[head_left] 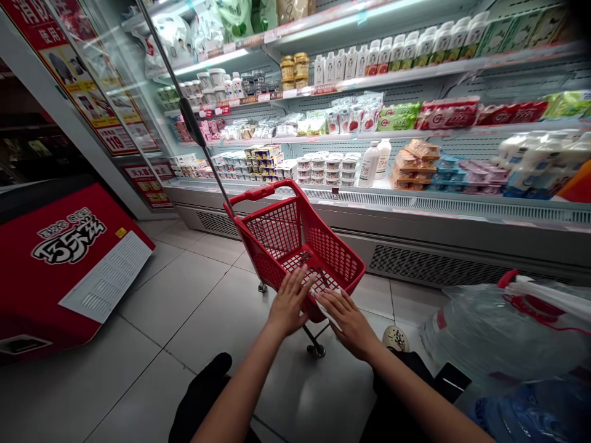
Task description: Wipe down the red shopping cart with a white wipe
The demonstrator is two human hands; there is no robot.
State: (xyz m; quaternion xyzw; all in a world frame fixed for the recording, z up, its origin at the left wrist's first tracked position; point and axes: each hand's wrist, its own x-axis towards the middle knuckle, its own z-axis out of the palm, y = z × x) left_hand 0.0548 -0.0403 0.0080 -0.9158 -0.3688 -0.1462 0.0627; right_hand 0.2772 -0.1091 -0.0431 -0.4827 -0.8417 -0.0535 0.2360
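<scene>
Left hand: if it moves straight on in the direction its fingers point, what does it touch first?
The left hand points up and forward into the red basket, so it would probably meet the basket's mesh bottom or far wall first. Depth is hard to judge here.

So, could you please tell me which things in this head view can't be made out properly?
- Under the right hand: something white, mostly covered by the fingers, at the red basket rim.
- Basket floor near the left hand: hidden behind the mesh wall.
- Shelf price labels: too small and blurred.
- Large water bottles: cut off by the right and bottom edges.
- Red freezer cabinet: cut off by the left edge.
</scene>
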